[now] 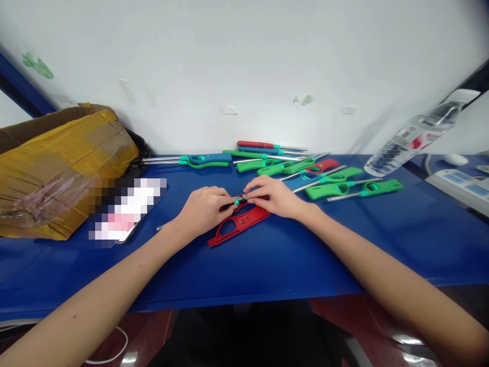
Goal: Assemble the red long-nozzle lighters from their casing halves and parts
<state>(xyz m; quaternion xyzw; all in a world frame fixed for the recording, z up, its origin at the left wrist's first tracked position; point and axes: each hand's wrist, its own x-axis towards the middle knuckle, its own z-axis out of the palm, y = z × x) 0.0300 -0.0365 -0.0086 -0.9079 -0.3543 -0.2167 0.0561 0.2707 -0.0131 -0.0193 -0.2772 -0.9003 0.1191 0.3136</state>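
Nearest us, our two forearms [349, 242] reach in over the front edge of the blue table [290, 270]. Beyond that edge a red shell half [252, 218] lies flat, its finger loop toward the left and its other end close under our right hand [277, 198].

Just past it, between our hands, is a small red piece with teal and black parts [240, 202]. Our left hand [208, 209] has its thumb and fingers pinched on one end. The right fingertips are drawn close together at the other end — we cannot tell what they grip, as it is too small.

To our left are a tiny metallic bit [159, 228], a phone [130, 211] with its screen blurred out, and a carton [103, 135] in yellow tape. Farther out, long-stemmed lighters [326, 190] with green, blue and red handles lie heaped — a few others [208, 159] point their stems left. On our right, a slanted water bottle [416, 135] stands near a white power strip [460, 183]. A pale wall [244, 66] rises behind.
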